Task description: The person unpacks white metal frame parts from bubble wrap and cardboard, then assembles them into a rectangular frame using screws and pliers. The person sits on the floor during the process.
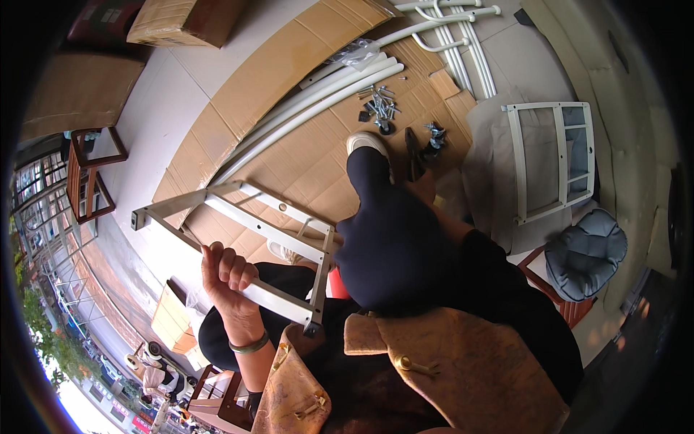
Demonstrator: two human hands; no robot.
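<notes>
My left hand (227, 276) is closed around a rail of a white metal frame (260, 225) with crossbars, held tilted at the left of my legs. My right hand (424, 187) reaches down beyond my dark-clad knee, which hides part of it. It is at a dark hand tool (413, 152), possibly pliers; whether the fingers grip it cannot be told. On the cardboard sheet (320, 138) lie a pile of bolts (384, 108) with black plastic parts, and a smaller pile of metal hardware (435, 134) near the tool. Another white metal frame (561, 157) lies at the right.
Long white tubes (325, 103) lie along the cardboard, with curved white tubes (461, 32) at the top right. A beige sofa (612, 130) borders the right. A stool with a grey cushion (585, 255) is at lower right. Cardboard boxes (168, 21) stand at upper left.
</notes>
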